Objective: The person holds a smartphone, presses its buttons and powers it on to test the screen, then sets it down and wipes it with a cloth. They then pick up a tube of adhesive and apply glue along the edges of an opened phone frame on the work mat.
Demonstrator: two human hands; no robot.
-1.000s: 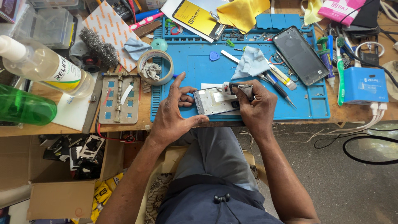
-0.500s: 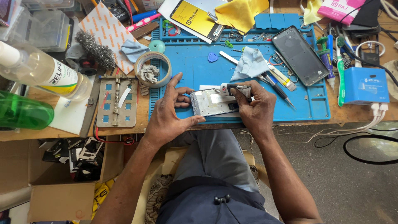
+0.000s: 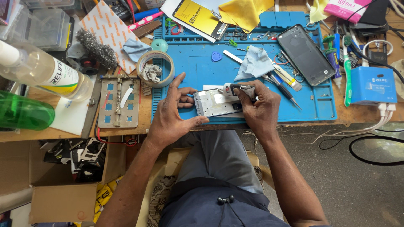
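Lying flat near the front edge of the blue mat [image 3: 202, 67], a silver phone frame [image 3: 214, 103] sits between the person's two hands. The left hand [image 3: 174, 111] steadies it, thumb pressed along the frame's front edge and fingers spread over its left end and back side. The right hand [image 3: 259, 107] is closed around a small dark tool [image 3: 244, 89], held over the frame's right end; whether the tip touches the frame cannot be told. Just behind the left hand, at the mat's left edge, stands a roll of tape [image 3: 156, 68]. A pale blue cloth [image 3: 256, 63] lies near the middle of the mat behind the right hand, and a dark phone [image 3: 305, 54] rests toward the mat's back right corner. On the wooden tabletop left of the mat lies a metal clamp jig [image 3: 119, 102].
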